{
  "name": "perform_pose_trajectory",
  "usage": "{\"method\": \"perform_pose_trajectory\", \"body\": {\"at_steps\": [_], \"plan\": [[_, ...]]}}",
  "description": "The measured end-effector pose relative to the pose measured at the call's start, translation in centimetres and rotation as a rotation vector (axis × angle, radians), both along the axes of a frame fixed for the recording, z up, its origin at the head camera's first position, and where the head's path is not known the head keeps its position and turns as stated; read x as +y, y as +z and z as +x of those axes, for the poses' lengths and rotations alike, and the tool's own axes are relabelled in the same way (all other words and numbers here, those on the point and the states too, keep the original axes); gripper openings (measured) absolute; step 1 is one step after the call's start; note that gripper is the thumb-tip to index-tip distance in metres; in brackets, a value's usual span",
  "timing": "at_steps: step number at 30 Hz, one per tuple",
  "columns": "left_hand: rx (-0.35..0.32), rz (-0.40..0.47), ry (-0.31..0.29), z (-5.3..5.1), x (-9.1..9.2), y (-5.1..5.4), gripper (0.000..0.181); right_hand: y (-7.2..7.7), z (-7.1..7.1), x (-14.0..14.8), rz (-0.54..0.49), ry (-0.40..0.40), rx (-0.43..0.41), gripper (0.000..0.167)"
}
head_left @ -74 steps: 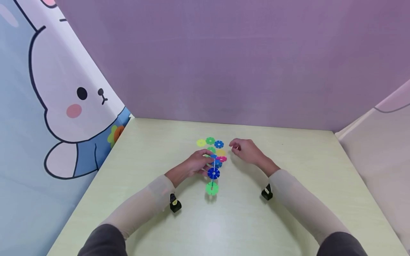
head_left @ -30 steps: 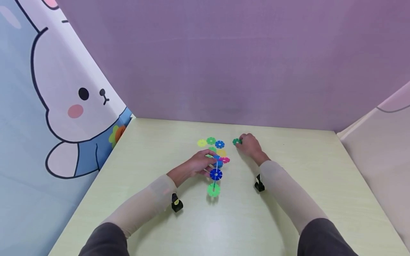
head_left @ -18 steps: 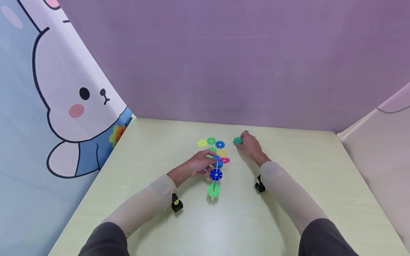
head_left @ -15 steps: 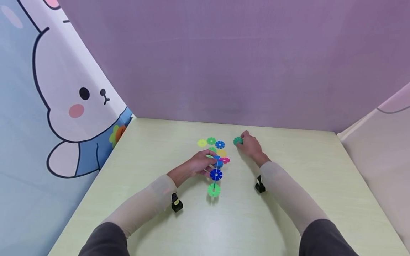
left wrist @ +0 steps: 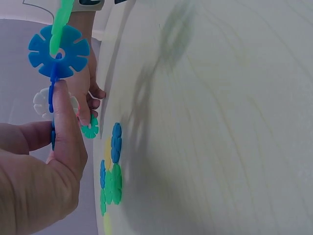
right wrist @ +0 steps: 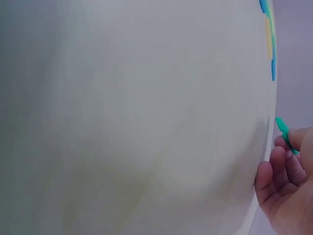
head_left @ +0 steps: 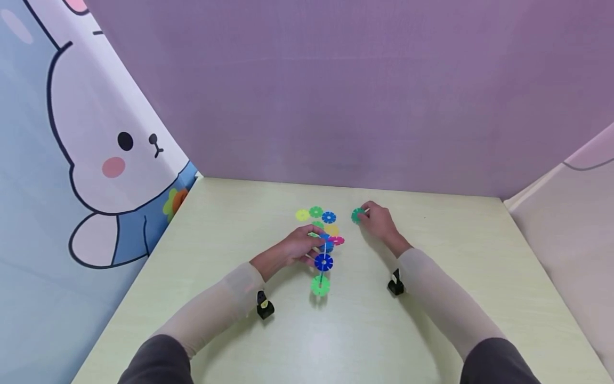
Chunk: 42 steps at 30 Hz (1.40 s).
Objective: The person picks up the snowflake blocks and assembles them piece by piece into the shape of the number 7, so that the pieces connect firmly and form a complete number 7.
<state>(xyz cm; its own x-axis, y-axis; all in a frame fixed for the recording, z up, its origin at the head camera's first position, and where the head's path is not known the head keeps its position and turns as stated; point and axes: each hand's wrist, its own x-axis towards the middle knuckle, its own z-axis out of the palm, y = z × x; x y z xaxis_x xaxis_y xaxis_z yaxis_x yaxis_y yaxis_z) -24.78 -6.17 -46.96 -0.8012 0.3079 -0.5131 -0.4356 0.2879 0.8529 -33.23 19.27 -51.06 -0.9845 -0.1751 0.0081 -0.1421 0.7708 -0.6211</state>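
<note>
My left hand [head_left: 298, 244] pinches a joined chain of slotted discs above the table. In the head view the chain has a dark blue disc [head_left: 323, 262], a light green disc [head_left: 320, 286] at its near end and a pink disc [head_left: 338, 240] to the right. The left wrist view shows thumb and finger of the left hand [left wrist: 49, 166] on a blue disc, with a larger blue disc [left wrist: 73, 51] above. My right hand [head_left: 380, 221] pinches a green disc [head_left: 357, 215] by its edge; in the right wrist view that disc [right wrist: 281, 126] appears edge-on.
Loose discs lie behind my left hand: a yellow one [head_left: 302, 215], a green one [head_left: 315, 212], a blue one [head_left: 328, 217] and others partly covered. The pale table [head_left: 431, 224] ends at a purple backdrop [head_left: 336, 96]. A rabbit-print cloth [head_left: 91, 122] hangs at the left.
Since the first frame my right hand has taken hold of a green disc at the back. Within the last half second it has drawn slightly right and nearer with the disc. My left hand is nearly still.
</note>
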Motion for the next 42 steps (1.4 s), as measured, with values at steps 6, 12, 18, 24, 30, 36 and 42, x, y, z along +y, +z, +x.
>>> {"method": "perform_pose_trajectory", "body": {"at_steps": [6, 12, 18, 24, 30, 36, 42], "plan": [[0.002, 0.0, 0.0, -0.1, 0.0, -0.2, 0.025, 0.2, 0.9, 0.4, -0.022, 0.056, 0.007, 0.032], [-0.003, 0.003, 0.004, -0.1, 0.0, -0.1, 0.024, 0.6, 2.3, 0.5, -0.076, 0.119, -0.02, 0.028], [-0.006, 0.013, 0.003, 0.0, -0.1, 0.0, 0.024, 0.9, 3.8, 0.2, -0.145, 0.173, -0.1, 0.027], [-0.007, 0.007, 0.006, 0.0, -0.3, 0.0, 0.023, 1.1, 5.1, 0.2, -0.21, 0.208, -0.166, 0.025], [-0.01, 0.005, 0.008, -0.1, -0.3, -0.1, 0.023, 1.6, 6.0, 0.4, -0.271, 0.23, -0.231, 0.025], [-0.008, 0.009, 0.006, -0.1, -0.3, -0.1, 0.023, 1.6, 6.4, 0.4, -0.31, 0.252, -0.251, 0.022], [0.001, 0.0, 0.008, 0.0, -0.2, -0.2, 0.023, 1.6, 6.7, 0.5, -0.349, 0.256, -0.259, 0.024]]}}
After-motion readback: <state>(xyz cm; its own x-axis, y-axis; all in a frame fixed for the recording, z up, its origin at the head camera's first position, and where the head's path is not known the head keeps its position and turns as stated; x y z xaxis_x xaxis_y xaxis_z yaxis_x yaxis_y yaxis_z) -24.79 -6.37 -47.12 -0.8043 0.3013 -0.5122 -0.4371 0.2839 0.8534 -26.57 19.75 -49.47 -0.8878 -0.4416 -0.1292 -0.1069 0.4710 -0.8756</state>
